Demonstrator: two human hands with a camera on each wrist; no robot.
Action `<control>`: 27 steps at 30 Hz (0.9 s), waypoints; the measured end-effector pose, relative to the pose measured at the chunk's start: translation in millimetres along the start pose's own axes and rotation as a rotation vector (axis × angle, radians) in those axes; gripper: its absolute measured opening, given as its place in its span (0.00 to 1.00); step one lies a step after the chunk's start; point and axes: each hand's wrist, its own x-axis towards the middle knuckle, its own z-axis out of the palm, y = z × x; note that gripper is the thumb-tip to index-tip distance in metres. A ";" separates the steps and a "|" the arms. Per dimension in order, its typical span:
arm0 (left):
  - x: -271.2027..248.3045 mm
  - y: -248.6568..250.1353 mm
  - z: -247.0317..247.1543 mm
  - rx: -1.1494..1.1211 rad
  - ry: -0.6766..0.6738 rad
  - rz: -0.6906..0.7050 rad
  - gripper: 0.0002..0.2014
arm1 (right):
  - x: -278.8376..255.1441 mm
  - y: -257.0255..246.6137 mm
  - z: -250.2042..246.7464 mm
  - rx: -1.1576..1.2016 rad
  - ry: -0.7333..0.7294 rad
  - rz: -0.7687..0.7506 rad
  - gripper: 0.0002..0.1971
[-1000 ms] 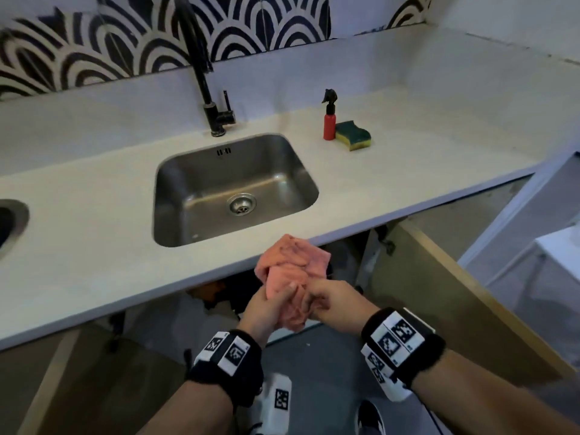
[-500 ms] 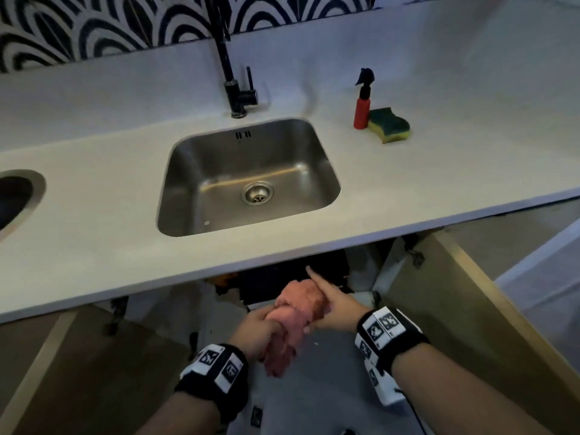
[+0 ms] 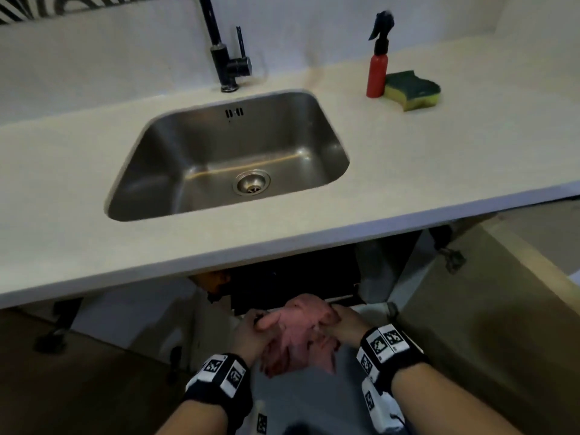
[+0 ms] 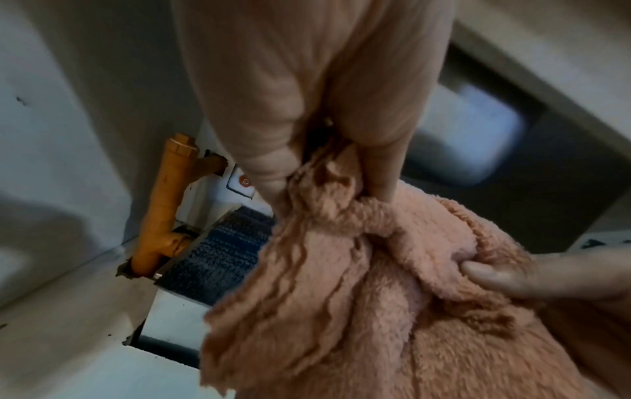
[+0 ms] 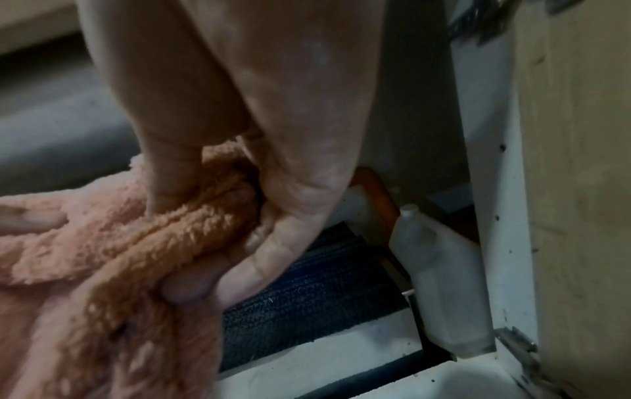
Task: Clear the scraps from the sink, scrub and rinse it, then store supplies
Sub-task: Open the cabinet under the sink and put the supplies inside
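Both hands, left hand (image 3: pixel 251 334) and right hand (image 3: pixel 345 321), clench the pink cloth (image 3: pixel 298 340) below the counter (image 3: pixel 94 246), probably folding it for storage.

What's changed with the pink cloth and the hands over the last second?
Both hands carried the pink cloth down from counter-edge height to the open cabinet below the sink. The left hand and right hand keep gripping it throughout; nothing was let go. The red spray bottle and sponge stayed on the counter.
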 end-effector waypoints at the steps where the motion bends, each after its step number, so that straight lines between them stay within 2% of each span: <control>1: 8.8 -7.6 2.9 0.011 0.015 0.009 0.18 | 9.9 5.5 5.4 0.043 0.003 0.005 0.10; 2: 20.6 -16.9 7.5 0.012 0.035 0.004 0.14 | 21.6 12.7 10.9 0.079 0.022 0.007 0.09; 4: 42.6 -32.6 16.8 -0.077 0.064 -0.038 0.14 | 46.0 26.2 21.2 0.133 0.053 0.015 0.03; 6: 64.8 -48.1 24.6 -0.111 0.122 -0.015 0.14 | 79.3 47.1 31.7 0.162 0.066 0.023 0.06; 8: 85.8 -64.8 34.8 -0.107 0.147 0.008 0.14 | 109.8 68.8 43.6 0.176 0.066 0.021 0.05; 12: 132.6 -103.7 59.3 -0.191 0.160 0.035 0.23 | 155.8 91.8 59.8 0.344 0.096 0.063 0.17; 14: 149.4 -121.4 68.5 -0.238 0.156 0.029 0.26 | 178.8 105.1 64.0 0.376 0.074 0.069 0.14; 17: 171.7 -141.1 78.4 -0.359 0.164 0.026 0.25 | 214.7 120.2 66.1 0.423 0.129 0.081 0.18; 19: 184.1 -150.1 83.9 -0.446 0.153 0.021 0.24 | 232.3 124.8 64.0 0.523 0.145 0.125 0.16; 21: 196.6 -157.5 88.2 -0.510 0.137 0.023 0.28 | 240.4 119.4 61.0 0.636 0.116 0.134 0.07; 22: 202.1 -159.4 89.1 -0.521 0.140 0.041 0.29 | 246.9 117.6 59.1 0.659 0.116 0.126 0.06; 25: 206.1 -150.4 87.7 -0.538 0.090 0.150 0.30 | 266.1 110.7 52.7 0.646 0.118 0.057 0.15; 27: 204.7 -139.9 86.2 -0.511 0.063 0.246 0.28 | 276.3 105.4 53.2 0.624 0.144 0.006 0.12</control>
